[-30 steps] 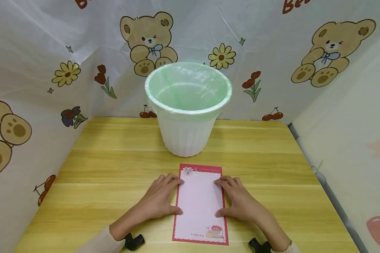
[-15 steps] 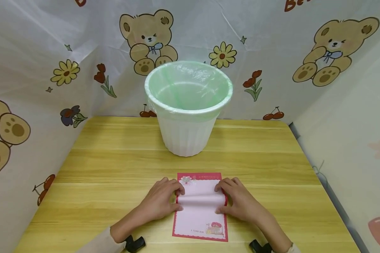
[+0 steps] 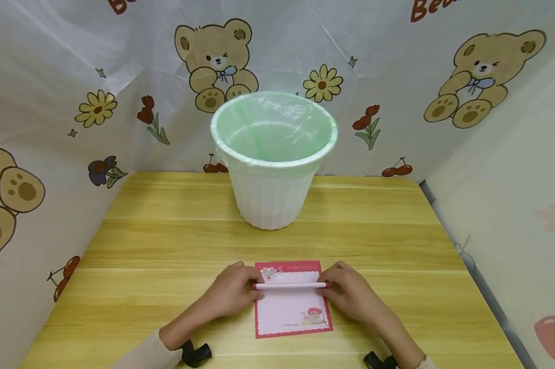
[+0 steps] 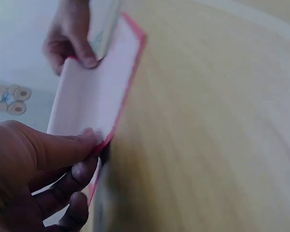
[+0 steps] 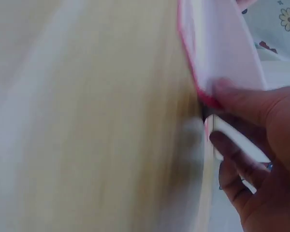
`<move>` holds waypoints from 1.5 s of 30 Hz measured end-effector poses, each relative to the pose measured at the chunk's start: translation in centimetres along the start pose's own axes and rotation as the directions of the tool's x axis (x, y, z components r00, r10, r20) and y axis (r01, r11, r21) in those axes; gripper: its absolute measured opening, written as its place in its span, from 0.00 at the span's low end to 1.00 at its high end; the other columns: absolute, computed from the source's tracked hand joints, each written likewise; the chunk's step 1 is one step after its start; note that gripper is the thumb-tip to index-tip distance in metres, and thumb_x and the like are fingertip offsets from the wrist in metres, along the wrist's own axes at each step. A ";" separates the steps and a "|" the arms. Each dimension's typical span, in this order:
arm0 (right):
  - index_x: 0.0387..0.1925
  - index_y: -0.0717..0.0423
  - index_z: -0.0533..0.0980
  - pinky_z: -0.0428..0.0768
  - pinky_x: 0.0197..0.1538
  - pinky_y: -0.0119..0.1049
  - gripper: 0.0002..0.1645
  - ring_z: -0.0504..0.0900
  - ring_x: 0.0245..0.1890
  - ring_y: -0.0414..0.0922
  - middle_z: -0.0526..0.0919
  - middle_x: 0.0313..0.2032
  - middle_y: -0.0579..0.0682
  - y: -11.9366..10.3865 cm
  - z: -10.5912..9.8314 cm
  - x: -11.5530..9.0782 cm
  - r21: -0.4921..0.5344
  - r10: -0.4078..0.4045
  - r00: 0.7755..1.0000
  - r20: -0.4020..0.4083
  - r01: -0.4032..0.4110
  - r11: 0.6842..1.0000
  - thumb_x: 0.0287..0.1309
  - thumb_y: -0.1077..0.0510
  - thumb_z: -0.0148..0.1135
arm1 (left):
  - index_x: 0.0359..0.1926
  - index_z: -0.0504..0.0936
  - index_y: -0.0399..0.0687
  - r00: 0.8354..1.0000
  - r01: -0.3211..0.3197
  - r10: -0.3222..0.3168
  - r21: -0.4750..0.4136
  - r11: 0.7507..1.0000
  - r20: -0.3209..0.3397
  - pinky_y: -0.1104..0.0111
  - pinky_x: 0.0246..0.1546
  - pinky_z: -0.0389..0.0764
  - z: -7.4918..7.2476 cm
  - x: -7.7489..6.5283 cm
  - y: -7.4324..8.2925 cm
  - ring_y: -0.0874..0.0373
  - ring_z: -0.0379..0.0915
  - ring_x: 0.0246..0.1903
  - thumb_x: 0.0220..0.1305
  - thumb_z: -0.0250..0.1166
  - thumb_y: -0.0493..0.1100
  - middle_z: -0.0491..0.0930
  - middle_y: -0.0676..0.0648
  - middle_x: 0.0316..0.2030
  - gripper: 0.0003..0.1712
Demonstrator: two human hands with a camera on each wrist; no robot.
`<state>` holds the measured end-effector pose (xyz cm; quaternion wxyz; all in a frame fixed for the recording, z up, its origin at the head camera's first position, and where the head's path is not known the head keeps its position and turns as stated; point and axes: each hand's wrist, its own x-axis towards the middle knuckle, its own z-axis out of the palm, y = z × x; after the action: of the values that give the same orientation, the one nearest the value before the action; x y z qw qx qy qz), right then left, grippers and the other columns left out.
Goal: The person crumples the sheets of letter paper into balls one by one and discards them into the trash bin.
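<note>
A sheet of white letter paper (image 3: 289, 307) with a red printed border lies before me on the table, its middle pinched up into a raised crosswise fold. My left hand (image 3: 233, 289) pinches the left end of that fold between thumb and fingers. At the right end, my right hand (image 3: 349, 289) pinches it the same way. In the left wrist view the left thumb presses on the paper (image 4: 87, 101) by its red edge, with the other hand gripping the far end. The right wrist view shows the right thumb on the paper (image 5: 227, 48), fingers behind it.
Beyond the paper stands a white bin (image 3: 273, 200) lined with a pale green bag. The wood-grain table (image 3: 166, 220) meets a white curtain (image 3: 277, 51) printed with bears and flowers at the back. A grey strip runs along the table's right edge.
The paper lay flat between both hands, then bulged in the middle. Its far edge has drawn toward me and its near edge away, and thumbs and fingers have closed together on the raised fold.
</note>
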<state>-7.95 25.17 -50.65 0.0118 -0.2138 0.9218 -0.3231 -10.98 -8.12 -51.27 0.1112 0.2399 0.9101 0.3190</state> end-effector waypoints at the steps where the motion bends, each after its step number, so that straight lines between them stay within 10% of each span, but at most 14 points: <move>1: 0.39 0.39 0.87 0.80 0.42 0.28 0.11 0.75 0.39 0.31 0.85 0.36 0.32 0.0 0.0 -0.1 0.025 -0.007 1.000 -0.004 0.007 1.000 0.60 0.59 0.80 | 0.29 0.87 0.67 1.000 0.013 -0.012 -0.019 1.000 0.004 0.71 0.32 0.63 -0.2 -0.1 -0.1 0.62 0.62 0.29 0.63 0.80 0.48 0.74 0.66 0.21 0.09; 7: 0.42 0.40 0.85 0.82 0.41 0.30 0.10 0.79 0.37 0.31 0.87 0.37 0.35 -0.3 -0.4 -0.4 0.147 -0.060 0.997 -0.040 0.066 0.987 0.65 0.59 0.76 | 0.35 0.88 0.68 1.000 0.022 -0.023 -0.197 0.980 -0.001 0.71 0.39 0.72 -2.0 -0.5 -0.1 0.64 0.76 0.38 0.69 0.76 0.47 0.83 0.67 0.31 0.07; 14: 0.43 0.44 0.82 0.84 0.37 0.34 0.07 0.83 0.33 0.37 0.88 0.33 0.42 -1.1 -1.8 -0.3 0.363 -0.055 0.993 -0.106 0.090 0.928 0.74 0.62 0.67 | 0.39 0.87 0.61 1.000 -0.002 -0.008 -0.464 0.886 -0.020 0.69 0.43 0.84 -3.2 -0.8 0.5 0.55 0.87 0.38 0.72 0.73 0.50 0.89 0.57 0.36 0.04; 23: 0.45 0.53 0.81 0.85 0.30 0.39 0.09 0.82 0.26 0.48 0.85 0.31 0.50 -1.4 -2.4 -0.4 0.484 -0.033 0.989 -0.141 0.098 0.869 0.73 0.69 0.63 | 0.41 0.85 0.57 0.995 -0.057 0.000 -0.551 0.833 -0.103 0.70 0.40 0.84 -3.4 -1.0 1.6 0.60 0.86 0.35 0.72 0.74 0.48 0.87 0.53 0.36 0.05; 28: 0.58 0.62 0.76 0.81 0.28 0.36 0.18 0.79 0.25 0.47 0.85 0.31 0.51 -1.7 -2.3 -0.4 0.534 -0.016 0.964 -0.265 0.161 0.830 0.70 0.76 0.62 | 0.43 0.85 0.50 0.972 -0.182 0.055 -0.585 0.790 -0.228 0.69 0.44 0.87 -2.9 -0.9 1.7 0.62 0.85 0.36 0.70 0.75 0.41 0.87 0.48 0.35 0.06; 36: 0.67 0.76 0.68 0.78 0.27 0.35 0.33 0.79 0.27 0.43 0.83 0.32 0.56 -2.1 -1.9 0.0 0.534 -0.198 0.865 -0.462 0.449 0.716 0.61 0.87 0.57 | 0.69 0.77 0.40 0.906 -0.398 0.181 -0.625 0.671 -0.383 0.67 0.39 0.90 -2.8 -0.8 1.8 0.61 0.86 0.36 0.70 0.70 0.28 0.84 0.38 0.39 0.28; 45: 0.51 0.71 0.81 0.86 0.38 0.28 0.22 0.87 0.38 0.40 0.90 0.44 0.52 -2.5 -1.7 -0.2 0.558 -0.157 0.870 -0.468 0.429 0.710 0.60 0.87 0.58 | 0.50 0.89 0.44 0.878 -0.421 0.146 -0.589 0.689 -0.457 0.68 0.42 0.90 -2.3 -1.1 2.2 0.62 0.87 0.36 0.68 0.72 0.29 0.90 0.41 0.42 0.12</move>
<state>-7.03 24.50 -47.84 -0.1500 -0.2749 0.6892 -0.6534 -10.08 -8.38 -48.09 -0.0371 0.2584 0.6863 0.6788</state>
